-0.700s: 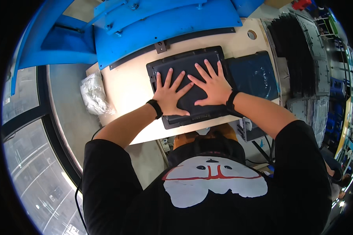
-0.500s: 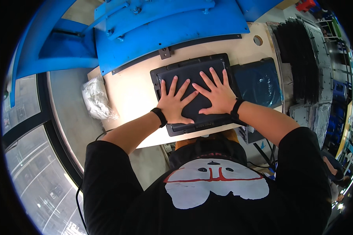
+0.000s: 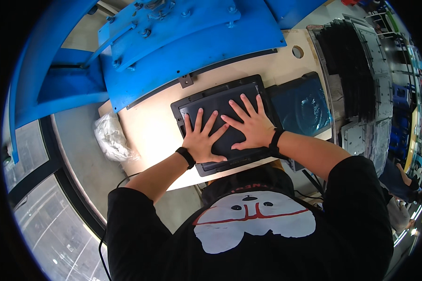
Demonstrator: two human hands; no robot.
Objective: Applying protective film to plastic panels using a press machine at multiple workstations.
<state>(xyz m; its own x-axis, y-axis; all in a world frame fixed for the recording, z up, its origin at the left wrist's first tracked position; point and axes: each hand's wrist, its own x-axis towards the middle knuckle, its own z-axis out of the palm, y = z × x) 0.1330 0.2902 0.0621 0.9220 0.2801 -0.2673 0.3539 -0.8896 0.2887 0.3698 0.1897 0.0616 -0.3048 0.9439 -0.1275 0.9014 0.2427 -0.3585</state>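
black: panel (image 3: 224, 139) | bright blue: press (image 3: 211, 43) | dark blue: case (image 3: 299, 104) | pale tan: bench (image 3: 147, 117) | white: bag (image 3: 111, 137) | black: wristbands (image 3: 186, 157), shirt (image 3: 248, 262) with white-and-red print (image 3: 262, 227)

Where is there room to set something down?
Mainly the bare pale tabletop between the crumpled white plastic bag and the rectangular black panel; a smaller patch surrounds the round hole, right of the blue metal plate. It's crowded where the left hand and right hand rest on the black panel, with the glossy dark blue slab beside it.
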